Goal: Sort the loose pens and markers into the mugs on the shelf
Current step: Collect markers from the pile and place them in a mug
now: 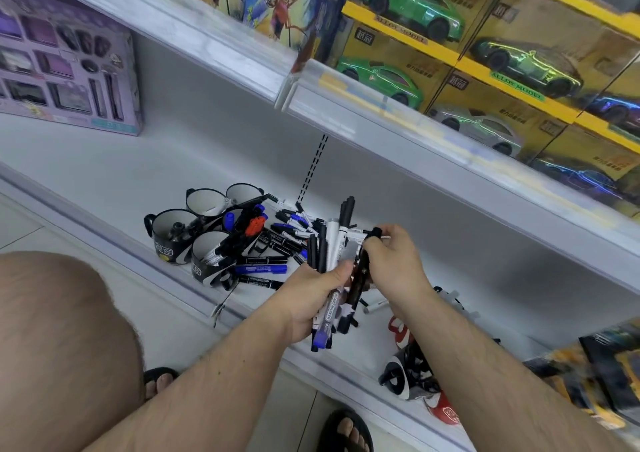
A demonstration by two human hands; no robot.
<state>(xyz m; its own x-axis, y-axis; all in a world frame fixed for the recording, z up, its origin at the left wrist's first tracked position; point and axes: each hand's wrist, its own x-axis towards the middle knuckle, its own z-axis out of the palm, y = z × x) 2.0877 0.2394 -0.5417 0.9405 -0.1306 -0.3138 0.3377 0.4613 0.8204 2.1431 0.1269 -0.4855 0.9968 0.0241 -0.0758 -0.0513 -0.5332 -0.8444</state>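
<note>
Your left hand (311, 299) is wrapped around a bundle of markers (332, 254), fingers and thumb curled tight about the barrels so the caps fan out above your fist and the blue and black ends stick out below. Your right hand (391, 261) sits just beside it, thumb and fingertips pinching the black cap (375, 233) of one marker at the right edge of that bundle. Both hands hover over the white lower shelf (138, 161). To the left of your hands, a loose pile of pens and markers (287, 233) lies on the shelf, black, blue and white ones mixed. Touching that pile on its left stands a cluster of black-and-white mugs (173, 240); the nearer ones already hold markers, including some with blue caps and one with an orange-red cap (255, 225). More mugs (405, 372), red and black-and-white, lie under your right forearm, partly hidden. A purple boxed set (65, 60) stands far left, and boxed green toy cars (412, 5) fill the upper shelf
</note>
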